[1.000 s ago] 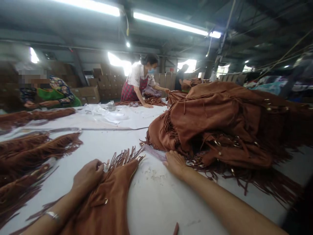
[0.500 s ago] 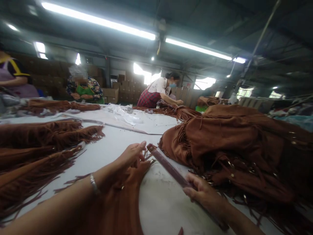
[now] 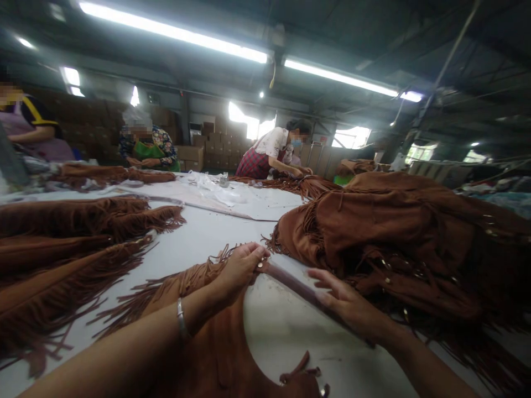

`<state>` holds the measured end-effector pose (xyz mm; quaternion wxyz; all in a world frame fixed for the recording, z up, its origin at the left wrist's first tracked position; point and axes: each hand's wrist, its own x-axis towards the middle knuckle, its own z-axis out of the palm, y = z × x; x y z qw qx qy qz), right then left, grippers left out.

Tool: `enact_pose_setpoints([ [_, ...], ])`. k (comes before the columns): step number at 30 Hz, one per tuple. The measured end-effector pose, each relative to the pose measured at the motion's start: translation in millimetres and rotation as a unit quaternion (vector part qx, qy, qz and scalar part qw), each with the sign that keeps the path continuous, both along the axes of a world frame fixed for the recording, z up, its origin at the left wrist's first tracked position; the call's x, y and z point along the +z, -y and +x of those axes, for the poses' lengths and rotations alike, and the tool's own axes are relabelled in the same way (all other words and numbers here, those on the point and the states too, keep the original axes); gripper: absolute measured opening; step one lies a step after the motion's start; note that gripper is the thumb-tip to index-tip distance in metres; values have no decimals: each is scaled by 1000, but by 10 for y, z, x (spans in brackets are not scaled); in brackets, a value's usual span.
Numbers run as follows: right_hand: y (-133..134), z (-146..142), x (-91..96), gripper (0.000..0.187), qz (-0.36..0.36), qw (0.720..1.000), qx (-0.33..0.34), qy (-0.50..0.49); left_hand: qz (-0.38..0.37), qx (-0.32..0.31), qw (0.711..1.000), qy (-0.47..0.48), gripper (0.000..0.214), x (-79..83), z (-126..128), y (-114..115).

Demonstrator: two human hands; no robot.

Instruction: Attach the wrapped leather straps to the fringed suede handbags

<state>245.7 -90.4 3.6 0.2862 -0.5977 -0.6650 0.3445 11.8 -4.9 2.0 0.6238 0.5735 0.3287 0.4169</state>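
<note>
My left hand, with a silver bracelet at the wrist, is closed in a pinch at the upper end of a flat brown strap. A small shiny metal stud shows beside the fingertips. My right hand lies along the lower part of the strap with its fingers spread; whether the thumb presses on it I cannot tell. Under my left arm lies a brown fringed suede piece with a curved edge. Another bit of it, with thin strips and metal fittings, shows at the bottom.
A big heap of brown suede pieces rises on the right. Fringed pieces lie on the left of the white table. Clear plastic lies farther back. Several co-workers are across the table, one in a checked apron.
My left hand has moved right and closed on the strap's end. My right hand has loosened its grip and spread its fingers. The suede's lower part has come into view.
</note>
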Motion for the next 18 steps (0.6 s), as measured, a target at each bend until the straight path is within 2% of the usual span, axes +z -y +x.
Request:
enact_pose_setpoints([
  [2,-89,-224,61,56,66,997,-32,24,15,25,1000,-6,34,-54,52,9],
  [5,-215,-620,102,63,109,991,-14,75,41,38,998,-27,35,-161,122,-3],
  [9,-314,-965,-57,51,171,972,12,161,68,45,993,-80,37,-346,122,-113],
  [11,-354,-996,-215,40,185,958,19,216,81,37,989,-120,35,-417,58,-215],
  [13,-407,-949,-391,30,155,954,32,257,98,22,982,-160,32,-438,-44,-347],
  [18,-530,-757,-772,27,78,965,23,250,140,-27,962,-234,22,-324,-254,-856],
])
